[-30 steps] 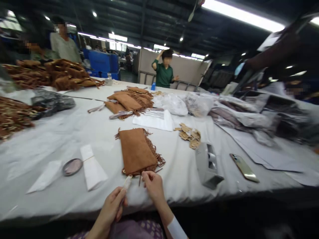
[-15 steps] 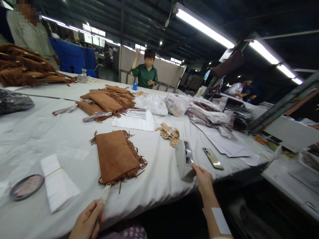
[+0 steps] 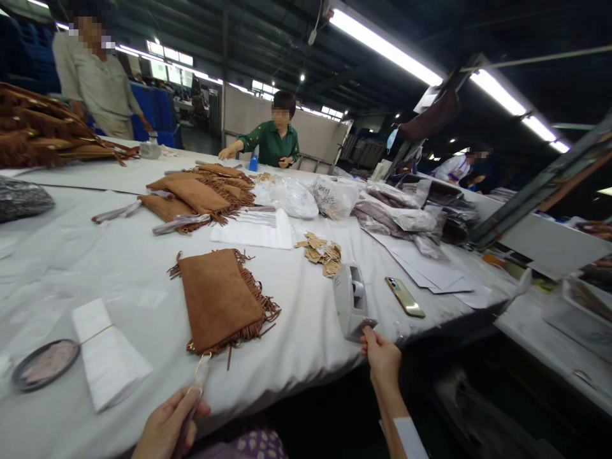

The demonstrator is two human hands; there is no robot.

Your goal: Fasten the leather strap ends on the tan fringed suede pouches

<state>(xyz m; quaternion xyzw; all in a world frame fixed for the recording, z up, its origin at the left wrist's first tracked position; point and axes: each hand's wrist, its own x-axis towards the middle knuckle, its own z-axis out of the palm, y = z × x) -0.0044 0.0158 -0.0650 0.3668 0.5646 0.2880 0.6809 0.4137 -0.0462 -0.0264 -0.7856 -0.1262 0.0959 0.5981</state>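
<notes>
A brown suede bag (image 3: 220, 296) with fringed edges lies flat on the white-covered table. My left hand (image 3: 174, 417) is closed around its wrapped strap (image 3: 201, 371), close to the table's front edge. To the right stands a grey-white tape dispenser (image 3: 348, 306) with a roll inside. At its near end, my right hand (image 3: 384, 357) pinches with thumb and forefinger at the tape's end; the clear tape itself barely shows. A white patch is on my right forearm. Just behind the dispenser lies a heap of tan paper tags (image 3: 321, 253).
A phone (image 3: 404, 297) lies right of the dispenser. Folded white paper (image 3: 109, 357) and a round dark dish (image 3: 46, 364) lie at left. More brown bags (image 3: 196, 194), plastic bags (image 3: 291, 199) and wrapped goods (image 3: 396, 207) fill the back. A co-worker in green (image 3: 275, 143) stands opposite.
My right hand has drawn down toward me along the dispenser to its near end. My left hand keeps hold of the strap. The co-worker opposite has lowered a raised arm to the table.
</notes>
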